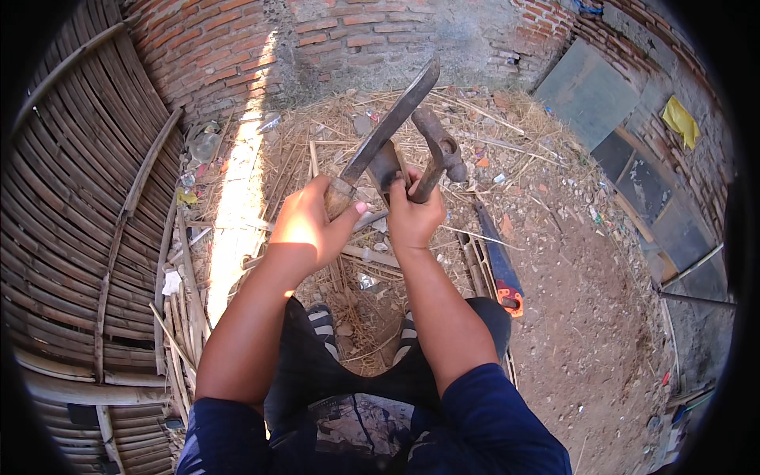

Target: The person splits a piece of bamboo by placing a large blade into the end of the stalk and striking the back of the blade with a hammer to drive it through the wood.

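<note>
My left hand is wrapped round the wooden handle of a machete. Its long dark blade slants up and to the right. Beside it, my right hand is closed on a hammer, whose worn metal head points upward. A short brown piece, perhaps bamboo, stands behind the blade against my right fingers; I cannot tell if it is gripped too. Both hands are close together above the littered ground, in front of my knees.
A handsaw with an orange and black handle lies right of my knee. Bamboo strips lie along the slatted bamboo wall at left. A brick wall closes the far side. Boards lean at right near a yellow cloth.
</note>
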A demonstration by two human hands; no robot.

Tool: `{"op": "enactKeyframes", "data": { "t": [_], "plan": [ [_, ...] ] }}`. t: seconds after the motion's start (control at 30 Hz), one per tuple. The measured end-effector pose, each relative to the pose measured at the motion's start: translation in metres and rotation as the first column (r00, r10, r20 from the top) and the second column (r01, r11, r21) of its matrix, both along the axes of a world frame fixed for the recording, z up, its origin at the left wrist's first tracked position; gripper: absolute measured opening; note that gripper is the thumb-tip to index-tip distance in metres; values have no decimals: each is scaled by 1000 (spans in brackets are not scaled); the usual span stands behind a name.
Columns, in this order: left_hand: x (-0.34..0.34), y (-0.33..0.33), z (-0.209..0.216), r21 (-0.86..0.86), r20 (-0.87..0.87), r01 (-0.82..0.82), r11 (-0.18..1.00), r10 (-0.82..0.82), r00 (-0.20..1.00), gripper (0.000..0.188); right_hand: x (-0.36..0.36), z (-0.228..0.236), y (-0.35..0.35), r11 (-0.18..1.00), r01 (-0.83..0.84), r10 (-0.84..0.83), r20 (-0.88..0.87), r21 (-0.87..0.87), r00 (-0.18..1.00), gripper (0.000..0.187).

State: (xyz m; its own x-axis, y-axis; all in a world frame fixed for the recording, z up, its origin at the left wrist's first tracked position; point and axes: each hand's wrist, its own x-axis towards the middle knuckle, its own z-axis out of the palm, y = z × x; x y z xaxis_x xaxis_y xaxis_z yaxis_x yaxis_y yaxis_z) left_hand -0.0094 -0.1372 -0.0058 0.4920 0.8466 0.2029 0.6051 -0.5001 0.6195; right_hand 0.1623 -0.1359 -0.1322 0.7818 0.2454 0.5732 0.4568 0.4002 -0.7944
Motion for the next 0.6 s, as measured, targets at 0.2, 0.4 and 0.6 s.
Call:
{"op": "enactKeyframes", "data": {
  "t": [0.2, 0.4, 0.6],
  "plan": [
    [-10, -5, -5, 137, 25, -19, 990, 16, 1000, 69, 2, -13, 10, 1000, -12, 12, -2, -14, 1000, 23],
    [-9, 1, 7, 36, -152, -108, 993, 113, 982, 57, -5, 12, -18, 969, -98, 98, -13, -229, 995, 26],
    [-13, 17, 12, 139, -146, -25, 990, 45, 988, 42, 47, 47, -92, 866, -328, 289, -158, -378, 944, 30]
  ]
}}
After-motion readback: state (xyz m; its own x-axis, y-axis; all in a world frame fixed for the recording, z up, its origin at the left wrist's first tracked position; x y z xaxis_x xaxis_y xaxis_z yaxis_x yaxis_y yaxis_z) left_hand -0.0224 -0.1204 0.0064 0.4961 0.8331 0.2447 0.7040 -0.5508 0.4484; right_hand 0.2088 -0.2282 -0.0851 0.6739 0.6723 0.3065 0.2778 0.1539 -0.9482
